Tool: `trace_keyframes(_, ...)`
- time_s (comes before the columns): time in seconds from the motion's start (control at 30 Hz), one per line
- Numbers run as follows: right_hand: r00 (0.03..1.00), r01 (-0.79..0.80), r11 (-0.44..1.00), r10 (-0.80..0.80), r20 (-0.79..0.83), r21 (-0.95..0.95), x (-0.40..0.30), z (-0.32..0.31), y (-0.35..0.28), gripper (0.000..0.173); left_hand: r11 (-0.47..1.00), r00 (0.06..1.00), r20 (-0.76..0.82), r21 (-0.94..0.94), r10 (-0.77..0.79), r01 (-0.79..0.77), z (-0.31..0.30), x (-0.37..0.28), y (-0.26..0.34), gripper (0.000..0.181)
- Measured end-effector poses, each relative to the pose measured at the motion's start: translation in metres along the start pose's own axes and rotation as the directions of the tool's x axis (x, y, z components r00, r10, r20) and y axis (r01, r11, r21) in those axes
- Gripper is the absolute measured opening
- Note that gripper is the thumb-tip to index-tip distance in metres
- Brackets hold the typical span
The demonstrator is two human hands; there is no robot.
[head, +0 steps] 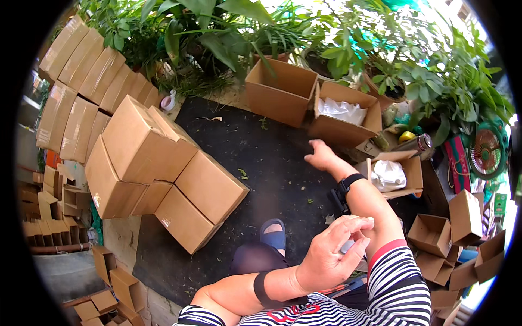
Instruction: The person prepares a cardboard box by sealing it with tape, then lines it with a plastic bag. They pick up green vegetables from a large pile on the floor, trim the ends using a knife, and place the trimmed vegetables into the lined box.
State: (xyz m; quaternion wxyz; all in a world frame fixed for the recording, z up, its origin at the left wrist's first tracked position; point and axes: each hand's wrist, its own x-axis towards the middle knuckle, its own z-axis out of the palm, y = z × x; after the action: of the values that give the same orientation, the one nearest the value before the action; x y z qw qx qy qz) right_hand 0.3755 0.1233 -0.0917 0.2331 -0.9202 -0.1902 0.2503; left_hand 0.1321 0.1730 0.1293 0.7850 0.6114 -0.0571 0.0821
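Observation:
My right hand [322,155] reaches out over the black mat [269,163], wearing a dark wristband. Its thumb and fingers are apart, with nothing seen in them. Just beyond it stands an open cardboard box [344,132] with white plastic film [342,111] inside. Close to my right forearm, my left hand [330,252] is raised with curled fingers and a black band at the wrist. A pale patch shows between its thumb and fingers; whether it is something held is unclear. Right of my right wrist, a smaller open carton [412,173] contains a white plastic-wrapped item [388,176].
Closed cartons [140,142] are piled left on the mat, before a taped carton stack [89,73]. Another open box [279,91] stands near potted plants [228,36]. At right are a green fan [487,148] and small open cartons [430,236]. My sandalled foot [273,234] is below.

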Motion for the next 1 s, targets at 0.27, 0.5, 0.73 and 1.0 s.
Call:
trace_keyframes(0.27,0.915,0.165,0.98,-0.195,-0.353,-0.114,0.13,-0.031,-0.057,0.085,0.753,0.919,-0.1,-0.611,-0.382,0.246,-0.045,0.02,-0.003,0.028)
trace_keyframes(0.5,0.848,0.037,0.986,-0.117,-0.517,-0.164,0.126,-0.001,-0.058,0.019,0.797,0.941,-0.089,-0.56,-0.327,0.224,-0.043,0.025,-0.006,0.024)
trace_keyframes(0.73,0.763,0.455,0.882,-0.317,-0.564,0.12,-0.026,0.034,-0.052,0.02,0.928,0.984,-0.027,-0.339,-0.175,0.156,-0.007,0.023,-0.004,0.022)
trace_keyframes(1.0,0.834,0.224,0.941,-0.049,-0.549,0.255,-0.222,0.009,0.001,0.022,0.987,0.973,0.168,-0.054,0.159,-0.152,0.06,-0.006,-0.026,0.022)
